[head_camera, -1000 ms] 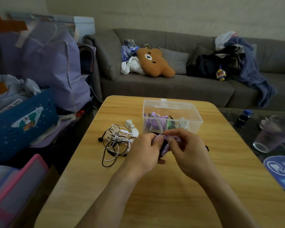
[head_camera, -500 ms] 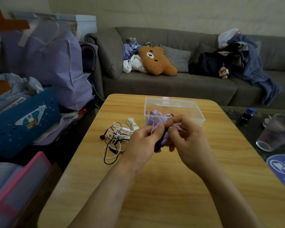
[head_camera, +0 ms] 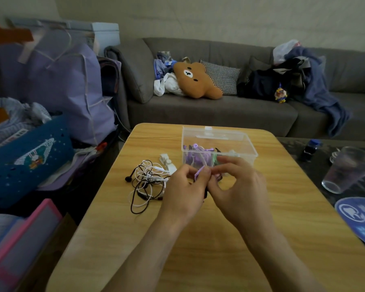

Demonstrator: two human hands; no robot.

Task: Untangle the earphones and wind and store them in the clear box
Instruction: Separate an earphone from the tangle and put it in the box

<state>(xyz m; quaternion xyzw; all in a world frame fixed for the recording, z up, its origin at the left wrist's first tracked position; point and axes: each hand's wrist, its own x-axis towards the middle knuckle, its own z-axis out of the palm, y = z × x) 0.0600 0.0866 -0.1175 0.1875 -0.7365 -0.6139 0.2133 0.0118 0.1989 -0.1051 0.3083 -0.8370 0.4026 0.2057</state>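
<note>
Raised slightly: left hand (head_camera: 184, 187) and right hand (head_camera: 237, 186), both pinching purple earphone clip (head_camera: 199, 173) before clear box (head_camera: 217, 148).

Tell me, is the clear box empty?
No, the clear box already holds purple earphones and other wound bundles.

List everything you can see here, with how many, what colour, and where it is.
table: one, light wood, foreground
clear box: one, transparent, far middle of table, purple earphones inside
tangled earphones: one heap, black and white, left of box
purple strap: one, pinched between both hands
sofa: one, grey, behind table
bear cushion: one, brown, on sofa
plastic cup: one, clear, tilted, right of table
left hand: pinches strap
right hand: pinches strap
</note>
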